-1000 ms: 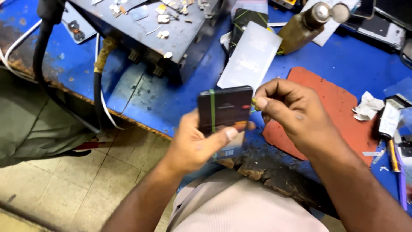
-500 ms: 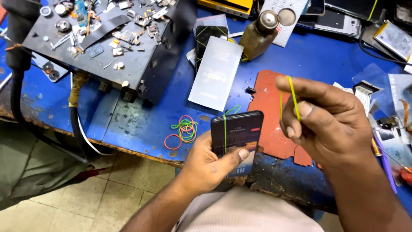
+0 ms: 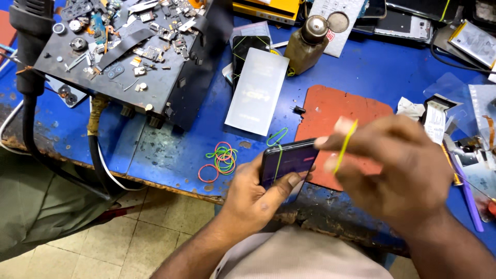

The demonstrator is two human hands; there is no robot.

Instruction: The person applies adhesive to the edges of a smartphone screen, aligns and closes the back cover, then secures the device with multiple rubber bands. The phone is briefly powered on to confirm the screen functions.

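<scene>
The phone [image 3: 287,161] sits in your left hand [image 3: 258,194] just over the near edge of the blue workbench [image 3: 372,67], thumb pressed on its dark screen, with a green rubber band [image 3: 279,150] already looped round its left end. Your right hand [image 3: 398,165] pinches a yellow rubber band [image 3: 345,145] between blurred fingertips; half a second ago it was held higher and off to the right, and it has now come down so the fingertips nearly touch the phone's right end. The phone itself has hardly shifted. On the bench, a small heap of coloured rubber bands [image 3: 219,159] lies left of the phone, a red mat [image 3: 336,111] behind it, a white-backed phone [image 3: 257,92] farther off, and a brown bottle [image 3: 306,44] beyond. A grey box strewn with small parts [image 3: 129,51] stands far left. Below is a tiled floor [image 3: 129,243].
</scene>
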